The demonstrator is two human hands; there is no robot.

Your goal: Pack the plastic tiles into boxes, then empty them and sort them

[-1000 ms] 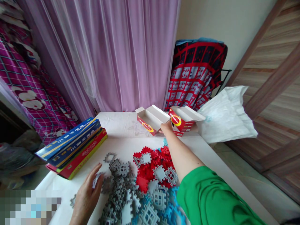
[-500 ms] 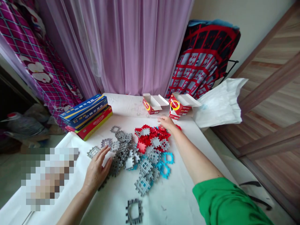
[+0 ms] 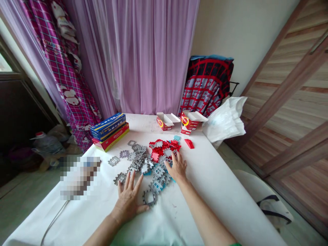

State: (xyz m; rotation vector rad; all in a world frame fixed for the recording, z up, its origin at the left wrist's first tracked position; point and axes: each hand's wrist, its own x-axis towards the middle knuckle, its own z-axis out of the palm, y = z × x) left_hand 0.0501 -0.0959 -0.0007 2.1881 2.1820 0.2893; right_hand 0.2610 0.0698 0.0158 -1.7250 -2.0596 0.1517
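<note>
Gray interlocking pieces point(image 3: 139, 158) lie heaped in the middle of the white table, with red pieces point(image 3: 160, 149) behind and to the right and some blue ones point(image 3: 176, 138) among and beside them. My left hand point(image 3: 128, 198) is spread at the near left edge of the heap, next to a dark gray square frame point(image 3: 149, 197); nothing is held in it. Over the right side of the heap, my right hand point(image 3: 178, 168) has its fingers apart, touching or just above the pieces. A loose red piece point(image 3: 189, 144) lies to the right of the pile.
Blue and red-yellow boxes point(image 3: 110, 129) are stacked at the back left. Two open red boxes point(image 3: 167, 122) point(image 3: 191, 120) and a white bag point(image 3: 225, 119) stand at the back right. A blurred-out object with a cable point(image 3: 55, 218) lies on the left.
My right hand has drawn back from behind the red pieces to the heap's right side. My left hand has moved nearer to me, its fingers more spread. The view has shifted.
</note>
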